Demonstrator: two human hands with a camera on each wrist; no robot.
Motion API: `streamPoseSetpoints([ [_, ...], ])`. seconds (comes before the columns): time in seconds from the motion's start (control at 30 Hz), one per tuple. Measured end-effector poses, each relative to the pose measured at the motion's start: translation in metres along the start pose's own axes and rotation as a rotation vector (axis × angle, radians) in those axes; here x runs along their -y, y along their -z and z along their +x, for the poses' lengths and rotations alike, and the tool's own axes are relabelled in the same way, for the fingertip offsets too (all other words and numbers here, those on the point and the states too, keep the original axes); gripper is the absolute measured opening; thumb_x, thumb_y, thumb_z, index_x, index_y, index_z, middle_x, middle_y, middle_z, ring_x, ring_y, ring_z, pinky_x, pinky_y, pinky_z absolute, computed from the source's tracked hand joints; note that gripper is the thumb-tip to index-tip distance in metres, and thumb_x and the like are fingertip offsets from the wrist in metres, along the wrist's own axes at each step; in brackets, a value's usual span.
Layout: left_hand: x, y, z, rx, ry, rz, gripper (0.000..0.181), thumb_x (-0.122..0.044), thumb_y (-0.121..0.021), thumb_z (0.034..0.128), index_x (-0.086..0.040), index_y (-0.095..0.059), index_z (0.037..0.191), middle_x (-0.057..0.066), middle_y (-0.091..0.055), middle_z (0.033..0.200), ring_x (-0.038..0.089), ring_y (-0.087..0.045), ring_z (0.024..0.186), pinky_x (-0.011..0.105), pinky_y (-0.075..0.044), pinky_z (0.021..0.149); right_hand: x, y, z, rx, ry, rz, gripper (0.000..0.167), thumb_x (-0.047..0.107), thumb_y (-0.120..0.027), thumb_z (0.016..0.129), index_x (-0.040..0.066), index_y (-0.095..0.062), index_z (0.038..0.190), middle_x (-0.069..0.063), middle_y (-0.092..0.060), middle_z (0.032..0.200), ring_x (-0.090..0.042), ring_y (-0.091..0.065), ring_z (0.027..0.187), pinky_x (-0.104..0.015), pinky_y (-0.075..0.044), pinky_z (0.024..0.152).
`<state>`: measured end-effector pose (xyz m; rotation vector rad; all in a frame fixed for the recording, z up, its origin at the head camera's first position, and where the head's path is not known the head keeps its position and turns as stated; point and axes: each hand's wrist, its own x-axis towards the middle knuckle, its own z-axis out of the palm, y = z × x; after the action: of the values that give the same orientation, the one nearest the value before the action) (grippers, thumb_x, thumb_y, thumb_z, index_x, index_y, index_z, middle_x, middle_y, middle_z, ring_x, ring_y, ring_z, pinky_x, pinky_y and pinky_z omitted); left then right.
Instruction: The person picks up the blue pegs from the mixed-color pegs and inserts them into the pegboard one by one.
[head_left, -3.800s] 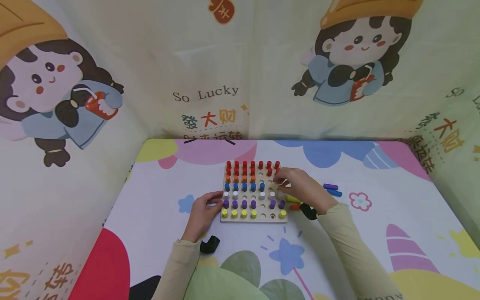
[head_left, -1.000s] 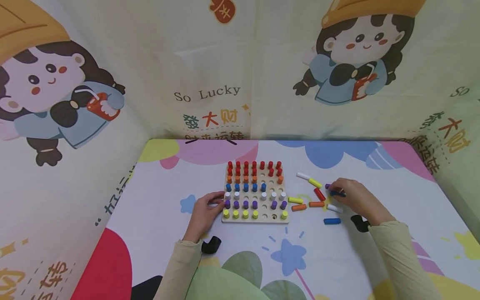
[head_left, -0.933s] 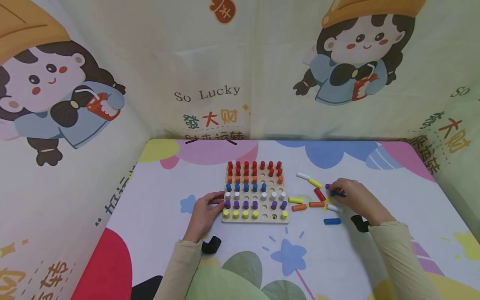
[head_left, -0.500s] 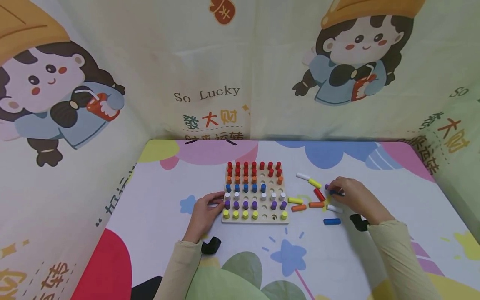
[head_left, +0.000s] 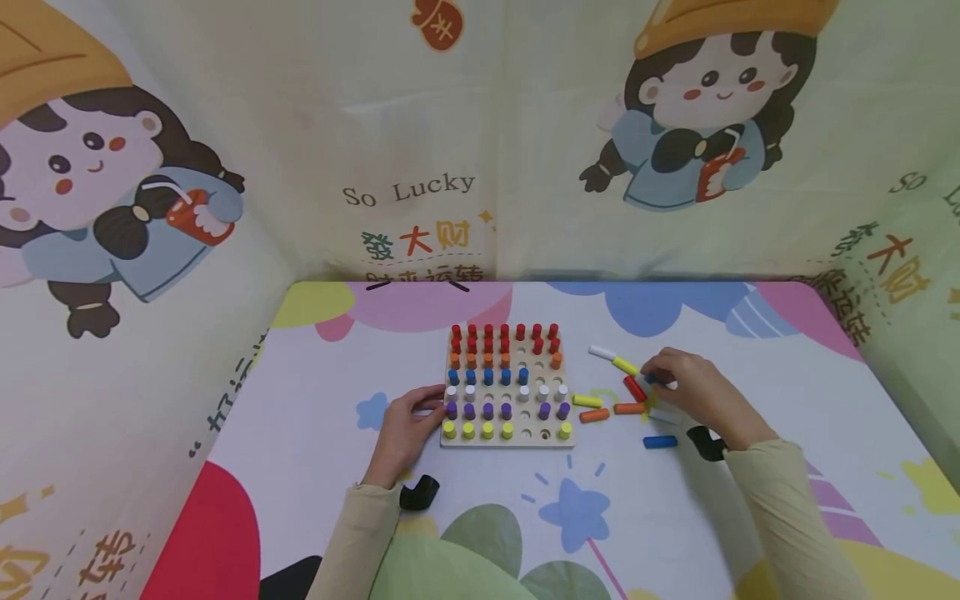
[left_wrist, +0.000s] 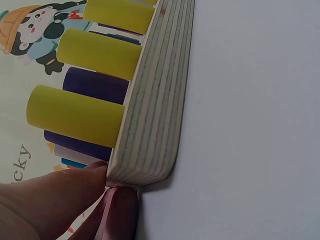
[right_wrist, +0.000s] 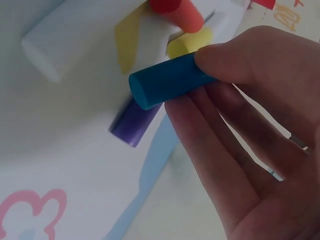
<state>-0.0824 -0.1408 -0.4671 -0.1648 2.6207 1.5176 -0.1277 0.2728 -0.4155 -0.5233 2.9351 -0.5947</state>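
A wooden pegboard (head_left: 495,443) lies on the table in the head view, with rows of red, orange, blue, white, purple and yellow pegs standing in its holes. Several holes toward its right side hold no peg. My left hand (head_left: 405,429) grips the board's left edge; in the left wrist view the thumb (left_wrist: 60,200) and a finger meet the near corner. Over the loose pegs on the right, my right hand (head_left: 697,387) pinches a blue peg (right_wrist: 165,82) between thumb and fingers. A purple peg (right_wrist: 136,122) lies below it in the right wrist view.
Loose pegs lie right of the board: a red peg (head_left: 634,388), an orange peg (head_left: 629,408), a yellow peg (head_left: 587,402), a white peg (head_left: 602,352), another blue peg (head_left: 660,442) and several others. A printed cloth backdrop (head_left: 525,233) rises behind the table.
My right hand went from the board's right side to the loose pegs, took hold of the blue peg and shifted slightly left with it. The left hand stayed on the board.
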Motion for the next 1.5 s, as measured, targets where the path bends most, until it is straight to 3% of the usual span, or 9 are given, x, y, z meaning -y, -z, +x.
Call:
streamPoseSetpoints([
  [0.43,-0.001,0.0,-0.001,0.007,0.002,-0.012,0.037,-0.013,-0.068,0.0942,-0.012,-0.064,0.131,0.007,-0.069,0.118,0.021,-0.066,0.103,0.039,-0.056,0.09,0.01,-0.003,0.003,-0.05,0.075,0.022,0.02,-0.002,-0.076,0.082,-0.001,-0.073,0.102,-0.01,-0.064,0.096,-0.023,-0.068,0.086,-0.047,-0.058,0.083],
  [0.83,0.0,0.0,0.001,0.0,-0.01,-0.018,0.037,-0.013,-0.069,0.0934,-0.011,-0.065,0.13,0.007,-0.069,0.12,0.02,-0.067,0.103,0.038,-0.057,0.088,0.022,-0.002,0.01,-0.063,0.083,0.088,0.021,-0.003,-0.076,0.082,-0.001,-0.072,0.103,-0.01,-0.065,0.098,-0.028,-0.069,0.091,-0.048,-0.057,0.085],
  [1.2,-0.001,0.001,0.001,0.001,0.002,-0.012,0.037,-0.014,-0.069,0.0937,-0.012,-0.065,0.13,0.006,-0.069,0.117,0.02,-0.066,0.102,0.038,-0.057,0.089,0.039,-0.004,0.02,-0.036,0.085,0.11,0.024,-0.002,-0.076,0.083,0.0,-0.072,0.106,-0.011,-0.067,0.102,-0.028,-0.07,0.094,-0.046,-0.058,0.086],
  [1.5,0.0,0.001,0.001,-0.001,-0.036,-0.037,0.036,-0.011,-0.069,0.0931,-0.009,-0.066,0.129,0.008,-0.07,0.117,0.02,-0.068,0.101,0.035,-0.058,0.085,0.052,-0.008,0.025,-0.011,0.107,0.11,0.024,-0.002,-0.077,0.082,0.001,-0.072,0.106,-0.009,-0.067,0.103,-0.025,-0.071,0.094,-0.043,-0.058,0.086],
])
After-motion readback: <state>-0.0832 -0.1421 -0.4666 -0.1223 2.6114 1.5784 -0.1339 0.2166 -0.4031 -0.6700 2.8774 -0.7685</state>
